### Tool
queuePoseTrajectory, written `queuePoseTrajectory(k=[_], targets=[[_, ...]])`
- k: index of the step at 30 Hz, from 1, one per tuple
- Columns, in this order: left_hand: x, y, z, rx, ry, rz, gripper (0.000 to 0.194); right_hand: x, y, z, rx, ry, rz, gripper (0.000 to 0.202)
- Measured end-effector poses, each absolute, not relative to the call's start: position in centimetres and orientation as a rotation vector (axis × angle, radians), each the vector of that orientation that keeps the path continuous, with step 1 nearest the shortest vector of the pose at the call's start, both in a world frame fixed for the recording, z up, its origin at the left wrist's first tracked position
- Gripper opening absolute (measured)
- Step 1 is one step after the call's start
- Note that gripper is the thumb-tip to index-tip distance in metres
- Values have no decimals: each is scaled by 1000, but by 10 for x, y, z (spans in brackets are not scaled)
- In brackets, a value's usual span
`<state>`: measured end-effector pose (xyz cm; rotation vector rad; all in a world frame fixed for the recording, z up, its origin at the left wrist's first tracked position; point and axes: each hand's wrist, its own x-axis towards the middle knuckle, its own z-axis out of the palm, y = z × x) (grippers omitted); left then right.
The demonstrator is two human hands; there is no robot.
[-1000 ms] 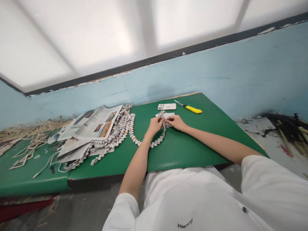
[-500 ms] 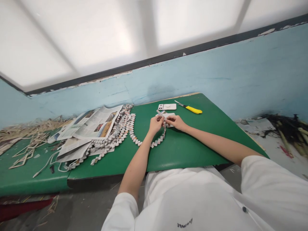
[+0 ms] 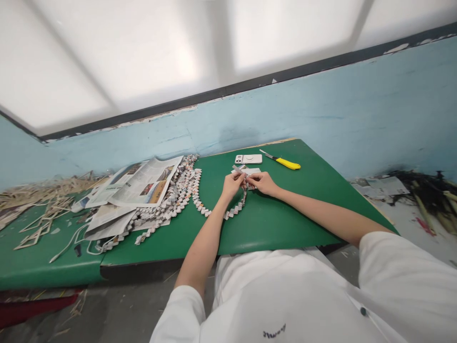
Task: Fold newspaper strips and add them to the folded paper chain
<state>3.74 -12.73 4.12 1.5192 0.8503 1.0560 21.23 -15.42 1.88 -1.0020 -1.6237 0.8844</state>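
Observation:
A chain of folded newspaper strips [image 3: 203, 210] curves across the green table, zigzag along its edges, and its end rises to my fingers. My left hand [image 3: 233, 184] pinches that end, with a narrow paper strip [image 3: 236, 168] sticking out beyond the fingertips. Close beside it, my right hand [image 3: 263, 183] has its thumb and fingers closed at the same end of the chain. The fingers hide the exact fold between them. Flat paper pieces [image 3: 254, 171] lie on the table just behind my hands.
A white phone [image 3: 249, 158] and a yellow-handled utility knife [image 3: 286, 163] lie beyond my hands on the green table [image 3: 285, 219]. To the left are newspaper sheets [image 3: 150, 183], piled paper chains [image 3: 178, 190], a white cable [image 3: 67, 245] and thin wooden strips [image 3: 46, 221].
My hands stay almost in place at the chain's end. My fingertips have shifted slightly, and the projecting strip shows less. The chain on the table has not moved.

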Motion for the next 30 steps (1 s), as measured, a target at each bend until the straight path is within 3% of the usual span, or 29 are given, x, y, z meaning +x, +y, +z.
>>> queuePoseTrajectory(k=[15, 19, 26, 30], targets=[[38, -122, 36, 1437, 909, 1098, 41, 211, -154, 16, -981, -1689, 756, 48], [37, -118, 32, 1550, 953, 1150, 35, 214, -150, 16, -926, -1707, 863, 49], [32, -120, 34, 1629, 899, 768, 31, 218, -144, 15, -904, -1529, 889, 40], [31, -124, 38, 1852, 902, 718, 26, 217, -145, 17, -893, -1597, 830, 38]])
